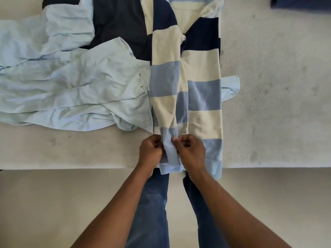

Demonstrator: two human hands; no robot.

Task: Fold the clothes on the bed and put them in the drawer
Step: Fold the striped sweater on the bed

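A striped sweater (202, 72) in cream, light blue and navy lies lengthwise on the bed, its sides folded inward into a narrow strip. One sleeve (165, 97) runs down its left half toward me. My left hand (150, 152) pinches the left edge of that sleeve's light blue cuff (170, 158) at the bed's front edge. My right hand (190, 151) pinches the cuff's right edge. The cuff hangs slightly past the edge.
A crumpled light blue garment (71, 83) sprawls on the left of the white bed (277, 86), partly over a dark navy garment (118, 22). A dark blue item (300, 3) sits at the far right corner. Pale floor (53, 203) and my jeans lie below.
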